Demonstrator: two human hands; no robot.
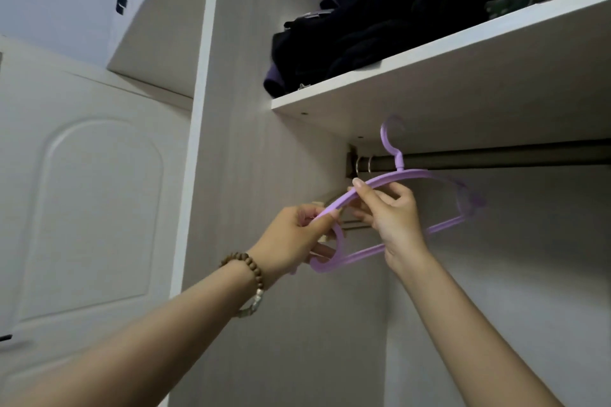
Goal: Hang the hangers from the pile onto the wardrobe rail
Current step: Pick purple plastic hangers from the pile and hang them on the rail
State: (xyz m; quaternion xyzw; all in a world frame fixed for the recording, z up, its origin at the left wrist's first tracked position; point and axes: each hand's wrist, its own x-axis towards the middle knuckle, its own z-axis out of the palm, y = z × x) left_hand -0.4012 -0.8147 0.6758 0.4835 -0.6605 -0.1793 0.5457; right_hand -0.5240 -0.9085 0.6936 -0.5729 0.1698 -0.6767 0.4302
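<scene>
At frame centre, the left hand (pixel 295 236) and right hand (pixel 394 221) both pinch the top arm of the purple hanger (pixel 413 173), its hook before the wardrobe rail (pixel 502 155)

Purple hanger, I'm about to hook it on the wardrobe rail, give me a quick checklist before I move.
1. Grip: left hand and right hand both hold the purple hanger: ok.
2. Its hook upright, top above the rail: ok.
3. Hook resting on the rail: not ok; its neck crosses in front and the loop sits well above.
4. Bare rail to the right of the hook: ok; metal rings sit just to its left.
5. Gap between the hook and the shelf above: cannot tell.
</scene>
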